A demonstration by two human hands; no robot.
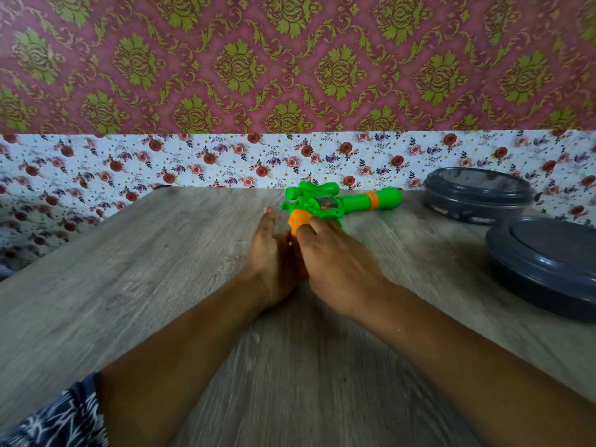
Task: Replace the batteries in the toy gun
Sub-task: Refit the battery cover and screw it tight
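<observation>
The toy gun lies on the wooden counter near its far edge, green barrel pointing right, orange handle turned toward the person; both hands meet at that handle. The right hand reaches over it with fingers curled down onto the orange plastic and the green body just above, so its grip looks closed around the handle, though the fingertips are partly hidden; the left hand lies against the handle's left side with fingers fairly straight, pressing or steadying rather than clasping, and what its palm covers cannot be seen. As to progress: no battery is plainly in view, and whether the compartment cover is on or off is hidden between the hands; a small pale speck shows at the gap between them, too small to name. My judgement is that the work sits at the handle, either opening or closing the battery bay, and the frame does not settle which; the swap cannot be called finished. To the right stand two dark grey round lidded containers, well apart from the gun; something small lies inside the farther one, unclear.
</observation>
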